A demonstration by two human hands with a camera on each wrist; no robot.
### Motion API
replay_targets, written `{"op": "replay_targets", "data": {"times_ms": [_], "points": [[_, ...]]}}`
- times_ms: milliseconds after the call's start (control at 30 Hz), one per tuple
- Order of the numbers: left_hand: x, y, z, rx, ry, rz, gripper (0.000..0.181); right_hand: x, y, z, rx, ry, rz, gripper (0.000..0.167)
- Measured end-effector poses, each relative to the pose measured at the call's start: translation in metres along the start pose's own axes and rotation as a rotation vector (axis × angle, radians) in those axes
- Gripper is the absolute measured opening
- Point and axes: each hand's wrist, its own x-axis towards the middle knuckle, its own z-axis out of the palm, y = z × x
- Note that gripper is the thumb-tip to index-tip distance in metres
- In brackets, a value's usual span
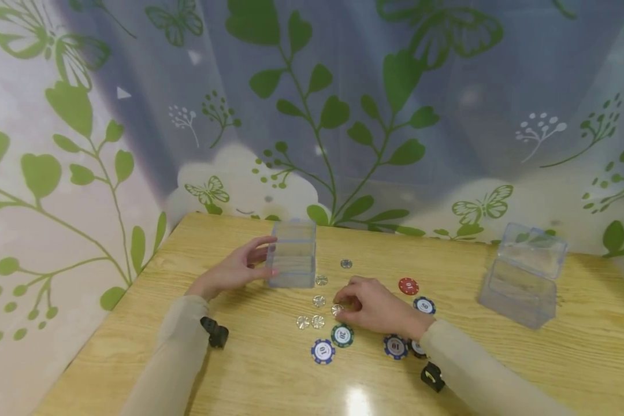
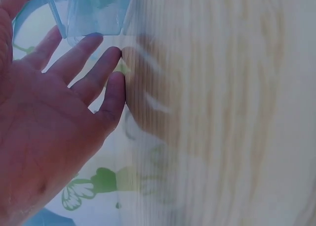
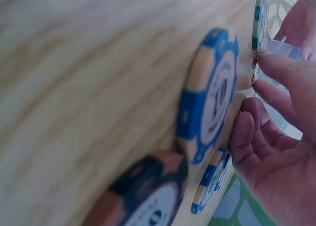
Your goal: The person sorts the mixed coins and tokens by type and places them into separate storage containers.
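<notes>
Table work, two bare hands. Our head view puts the left hand (image 1: pixel 239 268) at the left side of a clear box (image 1: pixel 293 263), thumb and index fingertips touching it. In the left wrist view we see that hand's fingers spread and fairly straight, with the box just past them.

We find the right hand (image 1: pixel 378 309) right of the box and nearer to us, low over the table (image 1: pixel 255 358). Its thumb and index finger pinch a silver disc (image 1: pixel 337 311); the right wrist view shows the disc between the two fingertips, at the tabletop. We note the other fingers bent beside the index.

Five more silver discs (image 1: pixel 319 301) lie around the spot: two side by side toward us, one just left of the fingertips, one near the box's right corner, one farther back.

Chips: we log a green chip (image 1: pixel 342 335) marked 20 just below the pinched disc, and a blue chip (image 1: pixel 323 351) to its lower left. A red chip (image 1: pixel 408 286) lies beyond the right wrist, a dark blue chip (image 1: pixel 424 305) marked 50 beside it. Under the forearm we see another chip, partly hidden.

A second clear box (image 1: pixel 522 292), lid raised, stands well apart at right. A leaf-printed curtain (image 1: pixel 338 115) hangs behind.
</notes>
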Motion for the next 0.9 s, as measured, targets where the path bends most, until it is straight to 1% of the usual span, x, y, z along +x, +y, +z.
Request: {"op": "replay_targets", "data": {"times_ms": [167,300,500,567,667,800,900], "points": [[0.000,0.001,0.000,-0.046,-0.024,-0.026,0.083,0.005,-0.001,-0.001,0.025,-0.019,0.058,0.021],[0.000,0.002,0.000,-0.038,-0.023,-0.032,0.085,0.013,-0.004,-0.005,0.028,-0.048,0.094,0.015],[-0.001,0.002,0.000,-0.036,-0.018,-0.053,0.085,0.021,-0.010,-0.008,0.053,-0.106,0.191,0.017],[-0.001,0.002,0.000,-0.043,-0.015,-0.064,0.084,0.021,-0.011,-0.008,0.077,-0.113,0.201,0.018],[-0.002,0.003,0.000,-0.040,-0.015,-0.064,0.084,0.019,-0.009,-0.008,0.109,-0.104,0.170,0.018],[-0.002,0.003,0.000,-0.037,-0.019,-0.055,0.085,0.014,-0.003,-0.007,0.157,-0.077,0.093,0.015],[-0.002,0.002,0.000,-0.049,-0.023,-0.055,0.084,0.011,0.001,-0.006,0.193,-0.060,0.061,0.013]]}}
